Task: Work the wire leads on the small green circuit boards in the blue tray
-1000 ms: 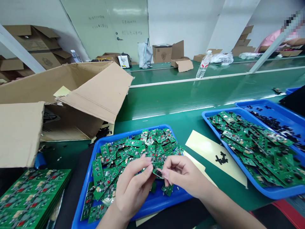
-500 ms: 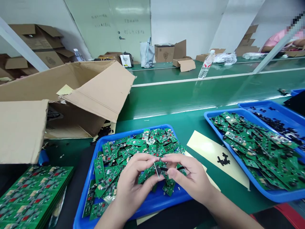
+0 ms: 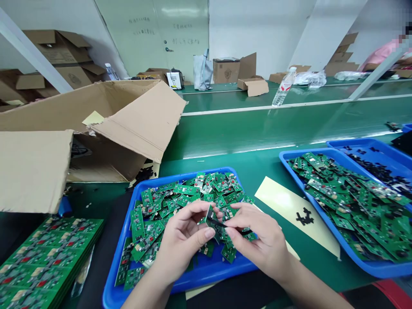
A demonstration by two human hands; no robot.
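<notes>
Over the near blue tray [image 3: 109,274], my left hand [image 3: 182,240] pinches a small green circuit board [image 3: 210,213] on edge between thumb and fingers. My right hand [image 3: 262,238] is closed on slim black tweezers [image 3: 220,224], whose tip reaches the board's face; whether the tip grips a part there I cannot tell. Loose green circuit boards [image 3: 185,189] with red and black parts fill much of the tray beneath both hands.
Stacked board panels [image 3: 48,257] stand left, below an open cardboard box [image 3: 141,120]. Right of the tray, yellow paper [image 3: 283,201] bears black pieces [image 3: 304,216]. Further right are a blue tray [image 3: 357,262] of boards and another tray [image 3: 383,143] of black parts. A bottle [image 3: 285,88] stands behind.
My left hand has turned the board so more of its face shows. The tweezers in my right hand now point leftward onto it. The view has shifted slightly.
</notes>
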